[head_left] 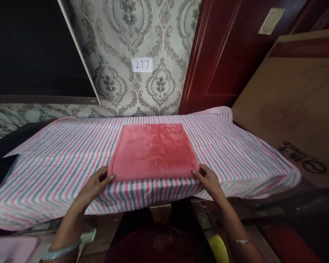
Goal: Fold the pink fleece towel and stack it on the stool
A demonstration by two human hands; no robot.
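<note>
Nearest, a bracelet (62, 251) is worn on the left forearm and a bangle (242, 240) on the right. Beyond them, the near left corner of a pink cloth (153, 151) is pinched by the left hand (101, 179), and the near right corner by the right hand (208, 178); each thumb is laid on top, with the fingers largely hidden. The cloth is spread flat at the middle of the table (71, 157), which is draped in stripes, and its near edge is set close to the front brink. For this hold to be done well, both corners are best gripped with equal firmness and drawn lightly outward, so that the edge is made straight and no slack is left between; if one side is pulled harder, the shape could be skewed. The stripes can be used as a guide for the sides. Darker pile is seen toward the right, probably brushed another way rather than creased. Whether more than one layer is pinched cannot be told. Farther off, a phone-like slab (2, 171) is placed at the left and a carton (296, 106) at the right, both well apart from the cloth; behind, a screen (35, 47) and a paper label (142, 65) are seen against the wallpaper (161, 33).
</note>
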